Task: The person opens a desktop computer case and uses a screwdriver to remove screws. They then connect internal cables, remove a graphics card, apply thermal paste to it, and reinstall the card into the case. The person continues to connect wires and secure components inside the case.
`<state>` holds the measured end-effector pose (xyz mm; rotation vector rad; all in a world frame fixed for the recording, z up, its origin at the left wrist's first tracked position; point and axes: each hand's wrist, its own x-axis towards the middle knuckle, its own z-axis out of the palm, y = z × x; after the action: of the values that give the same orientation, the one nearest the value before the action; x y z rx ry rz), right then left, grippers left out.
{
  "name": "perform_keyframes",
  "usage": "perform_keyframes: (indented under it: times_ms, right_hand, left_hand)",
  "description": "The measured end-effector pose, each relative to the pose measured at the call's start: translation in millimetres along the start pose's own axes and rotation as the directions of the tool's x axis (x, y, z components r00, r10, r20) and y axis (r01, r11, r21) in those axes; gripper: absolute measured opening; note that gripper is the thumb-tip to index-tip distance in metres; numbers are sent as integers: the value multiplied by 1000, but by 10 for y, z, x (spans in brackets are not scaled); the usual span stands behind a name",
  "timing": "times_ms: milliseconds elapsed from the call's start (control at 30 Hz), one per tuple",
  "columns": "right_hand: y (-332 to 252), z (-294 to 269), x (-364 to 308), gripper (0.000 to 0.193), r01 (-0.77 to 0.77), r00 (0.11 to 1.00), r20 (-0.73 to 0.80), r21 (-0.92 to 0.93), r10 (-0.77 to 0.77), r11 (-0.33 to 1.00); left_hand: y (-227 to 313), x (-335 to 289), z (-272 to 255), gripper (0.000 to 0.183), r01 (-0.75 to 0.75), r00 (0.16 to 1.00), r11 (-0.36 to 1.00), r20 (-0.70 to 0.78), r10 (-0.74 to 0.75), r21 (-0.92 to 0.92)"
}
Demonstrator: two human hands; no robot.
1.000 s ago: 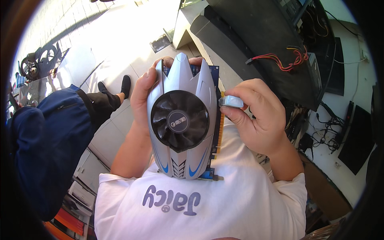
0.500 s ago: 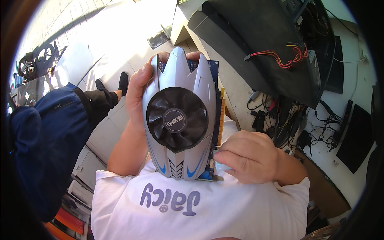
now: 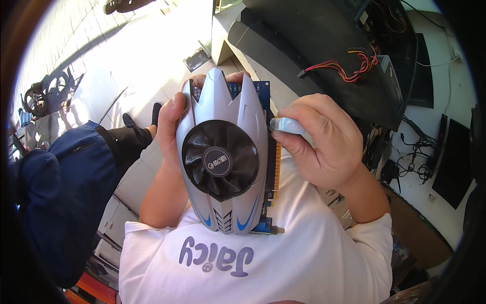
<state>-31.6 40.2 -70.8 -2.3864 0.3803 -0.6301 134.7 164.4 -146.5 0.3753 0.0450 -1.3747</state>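
A silver graphics card [image 3: 200,205] with a black fan and blue accents is held upright in front of my white shirt. My left hand [image 3: 173,116] is closed around its far left side, thumb along the edge and fingertips showing behind the far end. On the card's right edge runs a strip of gold contacts [image 3: 277,172]. My right hand [image 3: 329,142] pinches a small pale-blue eraser [image 3: 287,126] between thumb and fingers. The eraser is at the card's right edge, by the far end of the gold strip; whether it touches cannot be made out.
At the far right stands a black computer case [image 3: 304,50] with red and yellow power cables [image 3: 349,76] on it. Tangled black cables [image 3: 412,152] lie near a dark flat panel [image 3: 452,164]. A person in dark blue clothes [image 3: 66,187] is close on my left.
My right hand has moved away from me along the card's edge with the eraser, from the near end to the far end. The left hand keeps its hold.
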Motion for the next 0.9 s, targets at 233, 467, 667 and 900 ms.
perform_keyframes:
  times_ms: [233,467,667,900]
  right_hand:
    - [-35,-26,-107,30,-46,998,37,85,43,995]
    - [-310,-27,-398,37,-64,985,173,237,22,969]
    - [-162,12,-250,37,-35,985,170,253,-8,967]
    - [-222,67,-309,39,-24,985,170,360,-40,933]
  left_hand:
    - [-27,-7,81,40,-18,1000,997,11,19,-81]
    - [0,6,39,49,-8,996,999,-87,4,-48]
    - [9,-17,-46,55,-41,998,999,-41,40,-24]
    - [122,-16,-159,55,-45,998,995,44,49,-83]
